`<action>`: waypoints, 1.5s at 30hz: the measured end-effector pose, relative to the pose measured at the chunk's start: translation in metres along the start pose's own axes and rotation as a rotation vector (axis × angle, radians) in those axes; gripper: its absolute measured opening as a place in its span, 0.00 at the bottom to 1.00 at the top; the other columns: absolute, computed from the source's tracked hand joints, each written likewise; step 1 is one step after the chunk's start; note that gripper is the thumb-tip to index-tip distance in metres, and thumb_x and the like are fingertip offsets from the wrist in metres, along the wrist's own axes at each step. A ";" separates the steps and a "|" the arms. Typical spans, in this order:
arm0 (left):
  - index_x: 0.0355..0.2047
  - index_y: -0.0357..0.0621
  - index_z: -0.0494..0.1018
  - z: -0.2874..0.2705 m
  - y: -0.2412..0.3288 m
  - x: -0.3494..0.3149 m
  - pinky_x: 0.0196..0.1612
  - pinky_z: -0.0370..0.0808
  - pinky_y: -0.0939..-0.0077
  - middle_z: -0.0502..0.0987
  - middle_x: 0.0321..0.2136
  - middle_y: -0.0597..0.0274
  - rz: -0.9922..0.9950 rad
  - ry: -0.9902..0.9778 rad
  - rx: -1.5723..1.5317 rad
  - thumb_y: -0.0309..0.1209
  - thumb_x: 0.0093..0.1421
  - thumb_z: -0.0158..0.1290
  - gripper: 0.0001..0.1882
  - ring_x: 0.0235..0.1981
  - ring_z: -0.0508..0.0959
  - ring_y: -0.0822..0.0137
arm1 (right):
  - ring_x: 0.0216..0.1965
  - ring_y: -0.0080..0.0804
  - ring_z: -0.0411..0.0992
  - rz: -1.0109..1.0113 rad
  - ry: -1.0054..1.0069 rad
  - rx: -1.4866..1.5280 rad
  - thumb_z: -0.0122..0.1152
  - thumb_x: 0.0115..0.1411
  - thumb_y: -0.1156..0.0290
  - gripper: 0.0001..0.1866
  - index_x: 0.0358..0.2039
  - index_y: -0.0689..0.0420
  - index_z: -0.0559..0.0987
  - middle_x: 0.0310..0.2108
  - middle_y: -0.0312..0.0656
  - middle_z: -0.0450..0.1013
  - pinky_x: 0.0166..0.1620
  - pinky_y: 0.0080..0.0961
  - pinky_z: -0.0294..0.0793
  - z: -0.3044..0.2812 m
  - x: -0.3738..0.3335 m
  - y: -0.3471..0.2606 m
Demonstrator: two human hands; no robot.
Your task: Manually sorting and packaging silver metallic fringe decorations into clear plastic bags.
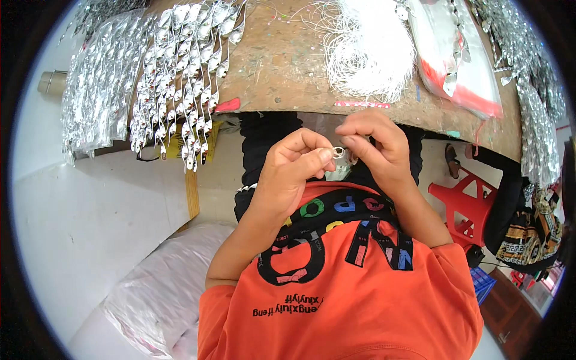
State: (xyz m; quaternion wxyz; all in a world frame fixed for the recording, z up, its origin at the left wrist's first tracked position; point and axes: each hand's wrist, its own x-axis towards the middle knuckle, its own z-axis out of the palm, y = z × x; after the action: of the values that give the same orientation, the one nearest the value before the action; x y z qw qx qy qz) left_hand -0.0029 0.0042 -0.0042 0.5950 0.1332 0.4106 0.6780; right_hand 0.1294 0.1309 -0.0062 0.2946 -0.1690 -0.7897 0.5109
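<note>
My left hand (295, 167) pinches a small whitish loop (339, 153) between thumb and forefinger, just in front of the table's near edge. It looks like coiled thin cord, though it is too small to be sure. Close on its right, my right hand (384, 149) has its fingers curled and the thumb pressed to them. Whatever lies in that pinch is hidden. Both hands are above my lap. Beyond them, a large tangled bundle of white cord (375, 57) lies on the brown table (279, 66).
Twisted silver strips (192, 72) hang over the table's left edge, beside plastic-wrapped ones (99, 84). Clear bags with red edges (459, 78) lie right of the cord; more silver strips (537, 120) hang far right. Below are a red stool (462, 201) and a plastic-wrapped bundle (165, 288).
</note>
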 end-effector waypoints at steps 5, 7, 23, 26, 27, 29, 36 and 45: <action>0.31 0.40 0.71 0.002 0.001 0.000 0.30 0.66 0.88 0.75 0.26 0.65 0.018 0.009 0.065 0.26 0.57 0.53 0.03 0.26 0.72 0.79 | 0.33 0.31 0.72 -0.028 -0.048 -0.095 0.61 0.50 0.79 0.07 0.32 0.60 0.79 0.30 0.41 0.74 0.38 0.24 0.69 0.004 -0.004 -0.002; 0.31 0.40 0.71 0.002 0.000 0.000 0.30 0.66 0.88 0.75 0.26 0.65 0.040 0.036 0.105 0.25 0.57 0.53 0.03 0.26 0.72 0.79 | 0.32 0.31 0.72 -0.087 -0.002 -0.185 0.63 0.49 0.78 0.08 0.32 0.58 0.79 0.30 0.40 0.74 0.38 0.24 0.68 0.004 -0.004 -0.005; 0.34 0.39 0.73 0.009 -0.003 -0.002 0.29 0.65 0.89 0.74 0.25 0.69 0.102 0.140 0.307 0.27 0.58 0.53 0.05 0.26 0.71 0.81 | 0.26 0.28 0.68 -0.231 0.016 -0.415 0.59 0.48 0.81 0.07 0.29 0.57 0.74 0.27 0.36 0.72 0.34 0.24 0.62 0.000 -0.002 -0.007; 0.34 0.39 0.74 0.009 0.002 -0.004 0.26 0.63 0.91 0.74 0.24 0.69 0.078 0.160 0.340 0.27 0.58 0.54 0.06 0.23 0.70 0.83 | 0.29 0.21 0.64 0.092 0.103 -0.065 0.54 0.55 0.80 0.03 0.31 0.62 0.73 0.29 0.37 0.69 0.35 0.17 0.64 -0.003 -0.004 -0.010; 0.34 0.39 0.74 0.009 0.003 -0.005 0.24 0.61 0.91 0.74 0.23 0.70 0.068 0.166 0.371 0.27 0.58 0.54 0.06 0.22 0.68 0.84 | 0.29 0.21 0.64 0.091 0.103 -0.065 0.54 0.55 0.80 0.03 0.31 0.62 0.73 0.29 0.37 0.69 0.35 0.17 0.64 -0.004 -0.004 -0.009; 0.34 0.39 0.75 0.009 0.005 -0.005 0.23 0.60 0.92 0.73 0.22 0.70 0.050 0.154 0.367 0.27 0.57 0.54 0.06 0.22 0.68 0.84 | 0.29 0.20 0.65 0.012 0.072 -0.064 0.53 0.56 0.80 0.03 0.31 0.61 0.73 0.30 0.35 0.69 0.35 0.16 0.64 -0.005 -0.003 -0.006; 0.34 0.38 0.75 0.005 0.003 -0.003 0.20 0.59 0.93 0.75 0.25 0.68 0.015 0.168 0.193 0.26 0.57 0.55 0.06 0.21 0.67 0.83 | 0.34 0.17 0.65 0.434 0.027 0.524 0.56 0.56 0.79 0.09 0.39 0.63 0.74 0.33 0.34 0.69 0.37 0.14 0.65 0.002 -0.005 -0.012; 0.33 0.38 0.74 0.004 0.000 -0.006 0.21 0.60 0.92 0.74 0.24 0.69 -0.024 0.101 0.280 0.28 0.57 0.55 0.06 0.20 0.67 0.84 | 0.34 0.21 0.67 0.123 -0.090 0.242 0.59 0.55 0.79 0.08 0.37 0.60 0.76 0.34 0.36 0.70 0.36 0.18 0.65 0.001 -0.003 -0.005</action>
State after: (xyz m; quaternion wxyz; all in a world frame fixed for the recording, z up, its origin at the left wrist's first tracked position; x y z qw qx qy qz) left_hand 0.0011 0.0002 0.0006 0.5572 0.1756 0.5324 0.6125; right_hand 0.1315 0.1261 -0.0027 0.2453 -0.1572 -0.7228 0.6266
